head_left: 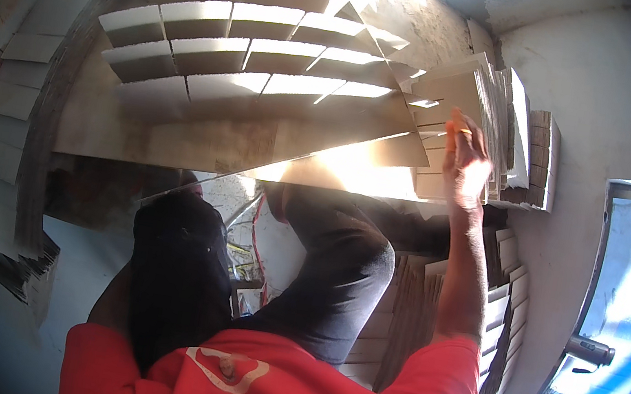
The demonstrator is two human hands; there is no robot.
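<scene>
My right hand (467,162) reaches forward over a stack of flat pale cardboard-like sheets (451,95) at the right of the low work board. Its fingers stretch forward, close together, and nothing shows in them. Most of my left arm (111,301) is hidden behind my left leg. A small patch of skin (191,184) shows beyond that knee, and I cannot tell whether it is my left hand or a foot. Overlapping rows of rectangular pieces (215,49) cover the board (174,148), lit by strong sunlight. A thin straight line crosses the board's near part.
Stacked sheets (17,100) line the left side, and more stacks (537,162) stand against the right wall. Further sheets (508,310) lie beside my right arm. Between my legs (331,257) are a red cord (257,241) and small clutter. A bright blue window or door (620,303) is at the far right.
</scene>
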